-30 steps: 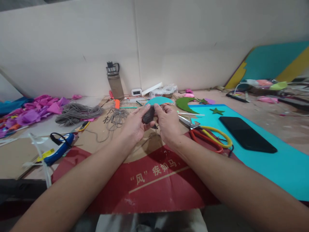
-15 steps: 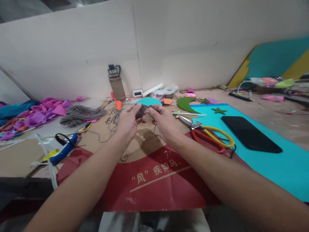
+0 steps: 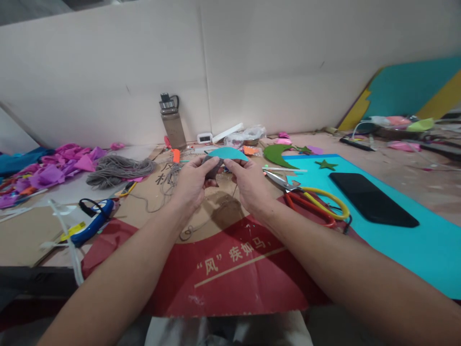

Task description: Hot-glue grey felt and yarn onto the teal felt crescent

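Observation:
Both my hands meet above the brown and red cardboard (image 3: 230, 269). My left hand (image 3: 192, 183) and my right hand (image 3: 248, 185) pinch a small dark grey felt piece (image 3: 213, 169) between their fingertips, held a little above the surface. A thin grey cord (image 3: 187, 230) lies looped on the cardboard below the hands. A teal half-round felt piece (image 3: 227, 153) lies just behind the fingers.
Red and yellow handled scissors (image 3: 313, 204) lie right of my right hand. A black phone (image 3: 372, 199) rests on a teal sheet (image 3: 425, 240). A grey cord bundle (image 3: 115, 170), pink scraps (image 3: 54, 166), a blue glue gun (image 3: 91, 221) and a water bottle (image 3: 172, 122) are to the left and back.
The hands stay together on the dark felt piece, turning it slightly; the view shifted a little. Nothing was let go.

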`<control>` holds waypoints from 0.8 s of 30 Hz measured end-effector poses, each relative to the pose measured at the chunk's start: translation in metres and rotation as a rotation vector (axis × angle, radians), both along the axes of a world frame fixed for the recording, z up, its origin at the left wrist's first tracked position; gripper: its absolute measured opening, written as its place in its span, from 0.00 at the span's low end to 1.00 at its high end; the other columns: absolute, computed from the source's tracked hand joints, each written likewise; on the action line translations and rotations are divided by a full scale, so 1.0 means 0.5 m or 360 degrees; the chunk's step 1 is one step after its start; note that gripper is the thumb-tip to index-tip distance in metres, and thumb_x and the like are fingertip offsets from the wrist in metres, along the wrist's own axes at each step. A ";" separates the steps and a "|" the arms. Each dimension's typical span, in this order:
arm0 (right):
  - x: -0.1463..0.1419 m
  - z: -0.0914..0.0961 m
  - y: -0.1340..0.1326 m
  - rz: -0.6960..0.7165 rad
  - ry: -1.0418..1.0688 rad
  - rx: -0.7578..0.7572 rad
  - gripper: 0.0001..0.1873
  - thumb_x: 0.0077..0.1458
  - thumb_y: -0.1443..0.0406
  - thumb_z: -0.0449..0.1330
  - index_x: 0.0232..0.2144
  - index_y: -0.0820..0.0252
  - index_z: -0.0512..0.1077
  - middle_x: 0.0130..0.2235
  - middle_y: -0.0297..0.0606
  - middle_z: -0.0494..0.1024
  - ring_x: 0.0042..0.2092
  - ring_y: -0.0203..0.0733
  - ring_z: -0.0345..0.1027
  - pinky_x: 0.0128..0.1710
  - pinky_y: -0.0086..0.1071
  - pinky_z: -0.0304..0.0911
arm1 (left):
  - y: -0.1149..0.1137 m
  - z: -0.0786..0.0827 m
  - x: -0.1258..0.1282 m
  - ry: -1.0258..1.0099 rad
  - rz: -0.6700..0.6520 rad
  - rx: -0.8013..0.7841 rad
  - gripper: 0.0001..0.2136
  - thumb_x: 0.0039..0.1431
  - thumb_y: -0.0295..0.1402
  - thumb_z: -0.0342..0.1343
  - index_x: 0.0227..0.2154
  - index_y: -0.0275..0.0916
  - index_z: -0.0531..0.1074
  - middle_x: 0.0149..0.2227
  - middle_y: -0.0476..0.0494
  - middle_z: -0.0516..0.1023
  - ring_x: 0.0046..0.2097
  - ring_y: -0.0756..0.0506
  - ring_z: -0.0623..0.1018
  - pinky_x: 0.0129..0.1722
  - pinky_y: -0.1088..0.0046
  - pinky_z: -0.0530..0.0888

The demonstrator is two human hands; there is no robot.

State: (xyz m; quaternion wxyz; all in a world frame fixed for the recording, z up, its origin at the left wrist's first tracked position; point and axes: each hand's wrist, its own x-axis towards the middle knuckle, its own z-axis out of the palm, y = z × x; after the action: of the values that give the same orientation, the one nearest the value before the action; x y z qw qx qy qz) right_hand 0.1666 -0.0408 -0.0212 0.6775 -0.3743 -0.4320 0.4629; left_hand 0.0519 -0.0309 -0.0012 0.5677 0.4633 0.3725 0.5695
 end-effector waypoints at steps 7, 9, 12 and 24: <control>-0.005 -0.004 -0.004 0.0202 -0.0198 -0.0153 0.09 0.49 0.63 0.60 0.33 0.61 0.70 0.30 0.32 0.73 0.26 0.29 0.59 0.25 0.27 0.54 | 0.024 0.000 -0.026 0.0099 0.0183 -0.0054 0.09 0.43 0.33 0.65 0.26 0.37 0.72 0.24 0.50 0.74 0.24 0.54 0.73 0.14 0.83 0.61; -0.005 -0.010 -0.004 0.0186 -0.0338 -0.0193 0.12 0.48 0.63 0.61 0.37 0.60 0.68 0.28 0.29 0.70 0.24 0.29 0.57 0.23 0.28 0.54 | 0.031 0.003 -0.037 0.0142 0.0201 -0.0027 0.09 0.42 0.33 0.65 0.25 0.36 0.72 0.24 0.50 0.74 0.24 0.54 0.73 0.14 0.84 0.59; -0.002 -0.019 -0.006 0.0206 -0.0598 -0.0227 0.17 0.46 0.61 0.64 0.38 0.58 0.66 0.26 0.28 0.69 0.23 0.33 0.60 0.23 0.30 0.56 | 0.038 0.009 -0.052 0.0211 0.0227 0.0019 0.09 0.42 0.32 0.65 0.25 0.36 0.72 0.23 0.49 0.73 0.23 0.53 0.73 0.13 0.84 0.58; 0.037 0.023 -0.032 0.0161 -0.1506 0.0096 0.08 0.49 0.63 0.64 0.22 0.57 0.72 0.23 0.35 0.73 0.26 0.37 0.61 0.25 0.32 0.50 | 0.050 0.028 -0.097 0.0677 0.0360 0.0165 0.06 0.43 0.33 0.64 0.23 0.35 0.74 0.20 0.46 0.73 0.20 0.54 0.69 0.15 0.81 0.58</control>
State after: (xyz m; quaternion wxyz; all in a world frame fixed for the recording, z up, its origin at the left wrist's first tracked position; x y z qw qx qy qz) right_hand 0.1850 -0.0567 -0.0098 0.3936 -0.5027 -0.7239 0.2615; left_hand 0.0035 -0.0061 0.0131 0.3845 0.5566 0.5034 0.5376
